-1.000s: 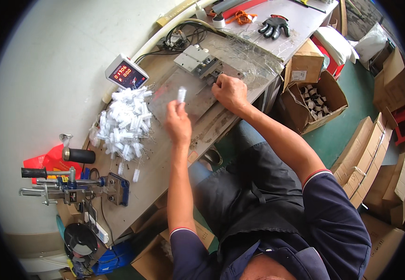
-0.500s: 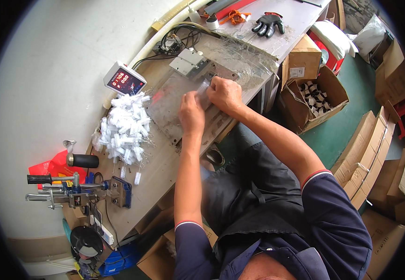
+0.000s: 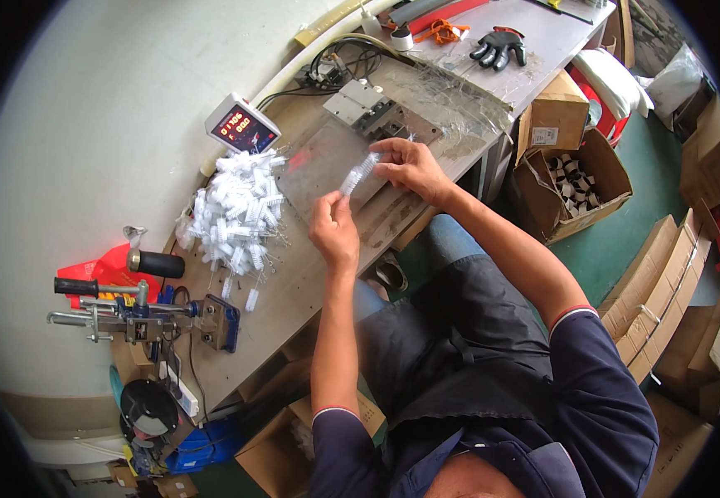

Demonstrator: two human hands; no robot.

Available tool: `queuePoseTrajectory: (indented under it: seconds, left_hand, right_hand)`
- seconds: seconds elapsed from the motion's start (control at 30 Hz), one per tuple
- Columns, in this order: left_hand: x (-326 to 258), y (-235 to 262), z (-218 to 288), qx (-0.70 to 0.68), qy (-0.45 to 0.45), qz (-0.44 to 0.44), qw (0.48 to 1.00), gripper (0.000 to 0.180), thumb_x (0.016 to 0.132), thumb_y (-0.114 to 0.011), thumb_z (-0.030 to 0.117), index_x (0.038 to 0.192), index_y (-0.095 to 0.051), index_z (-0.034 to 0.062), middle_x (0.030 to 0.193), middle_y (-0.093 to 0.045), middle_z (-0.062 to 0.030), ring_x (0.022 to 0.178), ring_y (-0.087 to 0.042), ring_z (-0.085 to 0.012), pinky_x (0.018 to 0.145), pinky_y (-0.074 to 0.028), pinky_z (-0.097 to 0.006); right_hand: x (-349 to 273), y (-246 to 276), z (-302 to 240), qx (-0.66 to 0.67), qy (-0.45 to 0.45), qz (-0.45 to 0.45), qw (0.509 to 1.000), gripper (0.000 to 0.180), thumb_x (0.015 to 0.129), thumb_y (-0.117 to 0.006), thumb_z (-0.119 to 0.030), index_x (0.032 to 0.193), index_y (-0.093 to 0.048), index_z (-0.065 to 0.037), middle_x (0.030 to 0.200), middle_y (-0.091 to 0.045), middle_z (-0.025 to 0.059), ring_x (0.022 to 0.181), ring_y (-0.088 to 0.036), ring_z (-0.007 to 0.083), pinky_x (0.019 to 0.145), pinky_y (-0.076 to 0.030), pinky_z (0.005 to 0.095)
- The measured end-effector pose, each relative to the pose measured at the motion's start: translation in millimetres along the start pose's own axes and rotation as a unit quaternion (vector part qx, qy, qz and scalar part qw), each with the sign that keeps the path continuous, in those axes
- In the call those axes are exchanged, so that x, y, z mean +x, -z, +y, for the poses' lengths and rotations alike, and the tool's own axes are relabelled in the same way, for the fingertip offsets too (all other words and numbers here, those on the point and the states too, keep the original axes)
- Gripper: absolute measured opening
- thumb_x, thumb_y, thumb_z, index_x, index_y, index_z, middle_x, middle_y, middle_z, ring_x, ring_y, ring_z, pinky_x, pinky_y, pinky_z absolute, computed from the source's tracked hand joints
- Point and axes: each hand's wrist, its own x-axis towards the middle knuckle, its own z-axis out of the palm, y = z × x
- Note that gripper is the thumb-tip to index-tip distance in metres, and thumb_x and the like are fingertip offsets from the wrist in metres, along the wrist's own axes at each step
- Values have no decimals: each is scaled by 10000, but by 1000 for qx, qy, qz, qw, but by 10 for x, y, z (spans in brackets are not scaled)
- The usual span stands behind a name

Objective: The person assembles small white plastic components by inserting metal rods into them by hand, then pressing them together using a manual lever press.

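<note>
A small white bristle brush point(image 3: 359, 176) slants between my two hands above the workbench. My left hand point(image 3: 334, 231) pinches its lower end. The fingers of my right hand point(image 3: 411, 168) close round its upper end. Just beyond my right hand is a metal clamping fixture point(image 3: 358, 104) with a dark block beside it, mounted on the bench. Left of my hands lies a heap of similar white brushes point(image 3: 235, 212) with thin wire stems, several of them spilling toward the near side.
A digital counter display point(image 3: 242, 129) stands behind the heap. At the left is a lever press point(image 3: 140, 307) with black handles. A black-coated glove point(image 3: 499, 48) lies on the far bench. On the right, an open carton point(image 3: 580, 184) holds short pale rings.
My hands have drawn back from beside the fixture, and the brush between them now shows plainly. My right hand has turned and its fingers show more. The whole view has shifted slightly.
</note>
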Motion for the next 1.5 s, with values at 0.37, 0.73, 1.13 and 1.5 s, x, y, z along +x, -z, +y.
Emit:
queuePoseTrajectory:
  seconds: [0.37, 0.73, 1.13, 1.5]
  left_hand:
    - [-188, 500, 77, -38, 61, -16, 997, 47, 961, -701, 29, 979, -666, 3, 807, -692, -51, 675, -634, -125, 618, -523, -293]
    - [-387, 963, 139, -176, 266, -89, 944, 93, 1028, -623, 81, 967, -651, 16, 820, -673, -8, 618, -530, -38, 530, -424, -216]
    - [-705, 1759, -77, -141, 294, 25, 945, 110, 999, -654, 95, 991, -670, -14, 802, -660, 6, 736, -548, -59, 695, -478, -258]
    - [-1208, 3394, -620, -60, 370, 160, 913, 192, 1043, -630, 195, 906, -656, 62, 779, -523, 86, 720, -392, -23, 637, -328, -212]
  right_hand:
    - [-129, -372, 27, 60, -76, -135, 986, 190, 953, -695, -42, 1120, -715, 47, 841, -668, 14, 702, -603, 75, 624, -510, 236]
    - [-268, -722, -142, 52, -98, -260, 959, 258, 943, -689, -68, 1169, -699, 56, 851, -704, 52, 725, -656, 97, 643, -546, 262]
    - [-334, -1723, -250, -5, -114, -359, 926, 260, 954, -709, -76, 1161, -695, 81, 856, -721, 66, 712, -661, 108, 614, -548, 264]
    - [-465, -3068, -513, -167, -39, -491, 854, 374, 965, -709, -212, 1274, -678, -4, 891, -735, 77, 675, -664, 112, 586, -544, 277]
